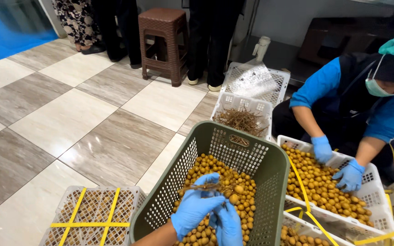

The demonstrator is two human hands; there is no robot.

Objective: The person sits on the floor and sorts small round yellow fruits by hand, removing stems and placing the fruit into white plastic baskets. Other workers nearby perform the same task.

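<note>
My left hand (193,207) wears a blue glove and pinches a thin brown twig of small brown fruits (215,186) over a green plastic crate (270,173). My right hand (228,224), also gloved in blue, sits just below it, fingers closed around the same bunch near one round fruit (235,198). The crate is filled with small round tan fruits (206,164).
A co-worker in blue sleeves and gloves (349,175) sorts fruits in a white crate (384,214) at right. A white crate of bare twigs (242,119) stands behind, another strapped white crate (92,214) at lower left. A brown stool (163,43) and standing legs are at the back.
</note>
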